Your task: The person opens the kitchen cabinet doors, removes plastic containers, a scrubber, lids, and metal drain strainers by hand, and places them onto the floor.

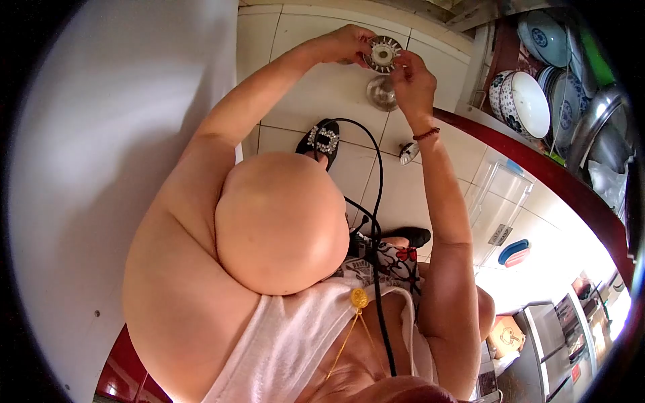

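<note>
My left hand [349,44] grips the left edge of a round metal piece with a slotted rim [383,54] and a pale centre. On its other side, the fingers of my right hand [413,80] close on the edge. Both hands are above the tiled floor, at the top of the view. Just below the piece is a shiny round cup-like object [381,94], partly hidden by my right hand. Another slotted round part [408,153] lies on the floor, lower and to the right.
Bowls [526,105] and plates stand in a rack at the upper right, behind a dark red edge [537,161]. A black cable [381,174] hangs across the view. A pale panel [101,168] rises at the left. A cardboard box [506,336] is at the lower right.
</note>
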Motion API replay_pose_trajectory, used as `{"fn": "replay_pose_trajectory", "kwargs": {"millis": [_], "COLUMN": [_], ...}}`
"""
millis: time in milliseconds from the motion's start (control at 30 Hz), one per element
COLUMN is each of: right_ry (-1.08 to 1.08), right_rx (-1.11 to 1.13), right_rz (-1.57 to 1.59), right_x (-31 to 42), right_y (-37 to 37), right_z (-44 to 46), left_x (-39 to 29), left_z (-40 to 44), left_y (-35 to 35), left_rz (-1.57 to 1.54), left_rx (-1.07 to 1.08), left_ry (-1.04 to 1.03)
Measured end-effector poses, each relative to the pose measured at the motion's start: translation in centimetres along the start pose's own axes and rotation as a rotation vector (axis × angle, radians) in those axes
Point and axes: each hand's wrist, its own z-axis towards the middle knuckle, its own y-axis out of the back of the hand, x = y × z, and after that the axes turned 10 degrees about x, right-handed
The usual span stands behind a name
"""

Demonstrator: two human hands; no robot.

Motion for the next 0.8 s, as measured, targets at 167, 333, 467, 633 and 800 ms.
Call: {"fn": "replay_pose_trajectory", "kwargs": {"millis": [167, 333, 467, 633, 800], "right_ry": [0.216, 0.217, 0.236, 0.105, -0.163], "right_rx": [0.119, 0.324, 0.424, 0.947, 1.175], "right_rz": [-0.328, -0.427, -0.554, -0.787, -0.778], "right_x": [1.1, 0.1, -2.0, -2.5, -4.7], "right_y": [1.4, 2.5, 2.3, 3.3, 4.5], "right_z": [-1.0, -2.2, -3.2, -4.0, -5.1], "left_x": [0.9, 1.7, 6.2, 3.5, 4.9], "left_z": [0.4, 0.8, 3.1, 2.3, 3.1], "left_y": [0.9, 1.5, 4.8, 1.8, 2.5], "left_rz": [-0.105, -0.101, 0.763, -0.147, -0.142], "left_rx": [-0.071, -0.13, 0.124, -0.233, -0.208], "left_ry": [0.008, 0.098, -0.134, 0.2, 0.173]}}
